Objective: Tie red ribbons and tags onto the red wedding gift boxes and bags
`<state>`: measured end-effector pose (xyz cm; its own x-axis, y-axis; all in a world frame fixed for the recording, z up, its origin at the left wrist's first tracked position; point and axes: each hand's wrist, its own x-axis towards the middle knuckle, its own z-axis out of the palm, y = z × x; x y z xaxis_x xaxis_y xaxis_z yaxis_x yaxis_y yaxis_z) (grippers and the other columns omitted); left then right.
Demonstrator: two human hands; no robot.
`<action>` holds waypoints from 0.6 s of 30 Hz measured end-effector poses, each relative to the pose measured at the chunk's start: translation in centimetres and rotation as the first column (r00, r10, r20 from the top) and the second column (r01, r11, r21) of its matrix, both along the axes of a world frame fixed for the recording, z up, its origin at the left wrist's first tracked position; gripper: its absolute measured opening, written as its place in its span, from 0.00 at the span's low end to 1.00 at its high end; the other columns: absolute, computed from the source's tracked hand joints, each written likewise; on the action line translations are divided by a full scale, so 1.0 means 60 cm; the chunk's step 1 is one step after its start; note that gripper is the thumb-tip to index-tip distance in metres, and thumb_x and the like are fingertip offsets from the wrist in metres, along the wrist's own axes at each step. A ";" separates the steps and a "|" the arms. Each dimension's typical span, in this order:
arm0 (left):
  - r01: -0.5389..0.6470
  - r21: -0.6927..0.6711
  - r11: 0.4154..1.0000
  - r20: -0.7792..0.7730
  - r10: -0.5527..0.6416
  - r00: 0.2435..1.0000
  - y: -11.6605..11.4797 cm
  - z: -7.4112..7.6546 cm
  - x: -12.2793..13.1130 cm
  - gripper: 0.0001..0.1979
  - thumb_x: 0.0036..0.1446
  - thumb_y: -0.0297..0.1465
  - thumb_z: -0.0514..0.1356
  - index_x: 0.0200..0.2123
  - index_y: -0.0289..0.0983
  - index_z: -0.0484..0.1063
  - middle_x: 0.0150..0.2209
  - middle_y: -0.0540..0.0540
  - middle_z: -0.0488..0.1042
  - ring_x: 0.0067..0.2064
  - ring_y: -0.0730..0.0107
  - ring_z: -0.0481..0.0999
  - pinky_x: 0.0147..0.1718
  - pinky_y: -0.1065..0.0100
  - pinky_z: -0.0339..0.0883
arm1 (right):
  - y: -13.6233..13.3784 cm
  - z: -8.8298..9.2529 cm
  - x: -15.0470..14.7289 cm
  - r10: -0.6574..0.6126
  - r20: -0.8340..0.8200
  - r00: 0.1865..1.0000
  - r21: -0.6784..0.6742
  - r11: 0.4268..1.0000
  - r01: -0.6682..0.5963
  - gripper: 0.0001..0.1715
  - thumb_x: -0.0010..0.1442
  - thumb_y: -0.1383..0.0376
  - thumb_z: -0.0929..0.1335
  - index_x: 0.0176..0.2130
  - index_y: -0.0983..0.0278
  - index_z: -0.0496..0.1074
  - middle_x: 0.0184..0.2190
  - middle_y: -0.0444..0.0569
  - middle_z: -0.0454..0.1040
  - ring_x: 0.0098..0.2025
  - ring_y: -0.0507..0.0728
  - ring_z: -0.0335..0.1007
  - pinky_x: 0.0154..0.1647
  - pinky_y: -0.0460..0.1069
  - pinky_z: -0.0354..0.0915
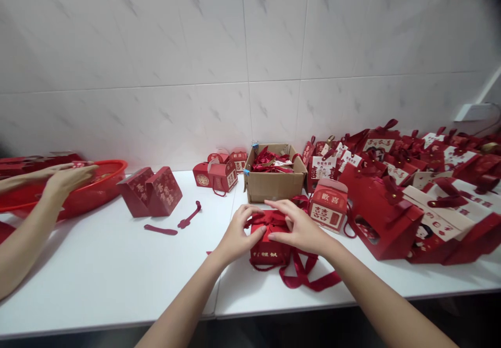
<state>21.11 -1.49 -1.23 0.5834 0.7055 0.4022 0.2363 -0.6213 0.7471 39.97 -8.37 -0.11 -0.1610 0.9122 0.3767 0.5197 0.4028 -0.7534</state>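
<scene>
A small red gift box [270, 254] with gold lettering stands on the white table in front of me. A dark red ribbon [268, 220] is gathered into a bow on its top. My left hand [239, 236] curls around the left side of the bow, fingers bent over the loop and thumb on the box top. My right hand [300, 229] mirrors it from the right, thumb and fingers closed about the other loop. Its palm hides part of the box's right side. Loose ribbon ends [309, 280] trail over the table on the right.
Behind stands a cardboard box [276, 186] of red ribbons. A red box [329, 205] and many gift bags [383, 217] crowd the right. Left are a folded red carton [151, 191], ribbon strips [160, 230] and a co-worker's hands [72, 178] over a red basin [94, 196].
</scene>
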 end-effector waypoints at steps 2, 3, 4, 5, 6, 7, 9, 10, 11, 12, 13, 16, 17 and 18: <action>-0.039 -0.093 0.995 0.002 0.039 0.999 0.003 -0.002 -0.003 0.20 0.53 0.39 0.61 0.48 0.41 0.65 0.49 0.41 0.65 0.48 0.60 0.70 0.45 0.60 0.67 | -0.003 -0.002 0.008 -0.116 -0.030 0.993 -0.012 0.993 0.115 0.36 0.53 0.57 0.71 0.59 0.57 0.60 0.49 0.51 0.63 0.35 0.54 0.67 0.39 0.50 0.66; -0.072 -0.150 0.986 0.002 0.073 0.997 0.007 -0.004 -0.005 0.22 0.53 0.41 0.60 0.49 0.40 0.62 0.50 0.41 0.65 0.46 0.61 0.70 0.43 0.61 0.67 | -0.004 -0.004 0.013 -0.188 -0.035 0.982 -0.001 0.982 0.188 0.32 0.54 0.56 0.70 0.56 0.59 0.62 0.47 0.51 0.64 0.33 0.53 0.66 0.37 0.50 0.65; -0.109 -0.207 0.972 0.000 0.112 0.994 0.011 -0.006 -0.007 0.25 0.53 0.44 0.59 0.51 0.40 0.59 0.49 0.41 0.65 0.43 0.63 0.71 0.42 0.61 0.67 | -0.005 -0.008 0.018 -0.251 -0.033 0.967 0.017 0.968 0.252 0.27 0.56 0.55 0.68 0.53 0.61 0.65 0.45 0.52 0.65 0.32 0.53 0.65 0.36 0.50 0.64; -0.145 -0.259 0.955 -0.004 0.149 0.989 0.015 -0.008 -0.010 0.26 0.54 0.46 0.57 0.51 0.39 0.57 0.48 0.41 0.65 0.40 0.65 0.72 0.40 0.61 0.67 | -0.006 -0.012 0.024 -0.291 -0.031 0.956 0.028 0.956 0.292 0.23 0.57 0.54 0.67 0.49 0.62 0.67 0.44 0.52 0.66 0.34 0.54 0.65 0.37 0.50 0.63; -0.174 -0.298 0.939 -0.008 0.180 0.984 0.020 -0.010 -0.012 0.27 0.55 0.48 0.55 0.52 0.38 0.55 0.46 0.42 0.65 0.37 0.66 0.72 0.38 0.62 0.67 | -0.007 -0.016 0.029 -0.303 -0.026 0.953 0.021 0.952 0.304 0.19 0.58 0.54 0.65 0.45 0.63 0.69 0.42 0.51 0.68 0.37 0.56 0.65 0.38 0.50 0.61; -0.194 -0.323 0.926 -0.014 0.200 0.980 0.023 -0.011 -0.013 0.26 0.57 0.49 0.52 0.50 0.37 0.56 0.42 0.43 0.66 0.34 0.68 0.71 0.36 0.63 0.66 | -0.007 -0.021 0.032 -0.290 -0.021 0.957 -0.006 0.957 0.289 0.17 0.59 0.53 0.64 0.41 0.63 0.70 0.40 0.50 0.69 0.39 0.57 0.65 0.38 0.50 0.60; -0.201 -0.384 0.901 -0.028 0.206 0.978 0.028 -0.011 -0.016 0.24 0.57 0.52 0.49 0.42 0.36 0.61 0.34 0.47 0.67 0.29 0.70 0.68 0.29 0.66 0.64 | -0.007 -0.031 0.035 -0.228 -0.031 0.973 -0.097 0.970 0.224 0.19 0.60 0.51 0.63 0.30 0.63 0.69 0.30 0.47 0.69 0.34 0.55 0.64 0.35 0.49 0.58; -0.186 -0.413 0.892 -0.037 0.188 0.982 0.028 -0.009 -0.016 0.24 0.57 0.53 0.48 0.35 0.36 0.63 0.29 0.49 0.66 0.26 0.71 0.66 0.26 0.68 0.61 | -0.007 -0.035 0.035 -0.201 -0.043 0.979 -0.137 0.972 0.193 0.22 0.60 0.50 0.62 0.25 0.64 0.67 0.25 0.45 0.66 0.30 0.54 0.61 0.32 0.49 0.56; -0.161 -0.441 0.883 -0.042 0.159 0.986 0.027 -0.008 -0.015 0.25 0.56 0.53 0.47 0.27 0.36 0.62 0.24 0.51 0.63 0.24 0.73 0.62 0.23 0.70 0.57 | -0.006 -0.038 0.034 -0.182 -0.058 0.982 -0.165 0.971 0.170 0.25 0.60 0.49 0.62 0.22 0.64 0.63 0.21 0.43 0.63 0.27 0.53 0.58 0.30 0.48 0.54; -0.130 -0.468 0.874 -0.042 0.124 0.991 0.025 -0.005 -0.014 0.26 0.56 0.54 0.48 0.22 0.36 0.60 0.20 0.52 0.60 0.22 0.74 0.59 0.22 0.70 0.52 | -0.004 -0.041 0.033 -0.168 -0.079 0.983 -0.186 0.971 0.151 0.27 0.59 0.48 0.62 0.20 0.64 0.60 0.19 0.42 0.60 0.24 0.51 0.56 0.28 0.47 0.53; -0.094 -0.492 0.865 -0.036 0.088 0.995 0.022 -0.003 -0.014 0.27 0.55 0.53 0.48 0.19 0.37 0.57 0.18 0.54 0.56 0.20 0.75 0.55 0.21 0.71 0.49 | -0.003 -0.042 0.031 -0.153 -0.109 0.982 -0.207 0.970 0.128 0.28 0.58 0.47 0.63 0.19 0.64 0.59 0.18 0.41 0.58 0.24 0.51 0.54 0.27 0.47 0.52; 0.002 -0.547 0.837 0.011 0.004 1.000 0.015 0.003 -0.011 0.26 0.52 0.51 0.55 0.16 0.38 0.53 0.15 0.56 0.50 0.19 0.77 0.49 0.20 0.70 0.42 | 0.001 -0.042 0.029 -0.099 -0.234 0.967 -0.268 0.963 0.034 0.26 0.58 0.46 0.62 0.23 0.64 0.60 0.20 0.41 0.61 0.24 0.50 0.56 0.27 0.46 0.54; 0.027 -0.559 0.829 0.029 -0.012 0.999 0.014 0.004 -0.011 0.25 0.50 0.50 0.56 0.16 0.38 0.53 0.15 0.56 0.50 0.19 0.78 0.48 0.20 0.70 0.41 | 0.002 -0.041 0.029 -0.084 -0.274 0.958 -0.283 0.959 0.004 0.26 0.58 0.46 0.62 0.24 0.64 0.60 0.20 0.41 0.62 0.24 0.50 0.57 0.28 0.46 0.55; 0.046 -0.567 0.822 0.046 -0.024 0.999 0.014 0.005 -0.012 0.25 0.50 0.49 0.57 0.16 0.38 0.53 0.15 0.57 0.50 0.19 0.78 0.47 0.20 0.71 0.40 | 0.003 -0.040 0.029 -0.076 -0.310 0.948 -0.293 0.956 -0.019 0.25 0.58 0.46 0.62 0.25 0.64 0.60 0.20 0.41 0.62 0.24 0.50 0.57 0.28 0.46 0.55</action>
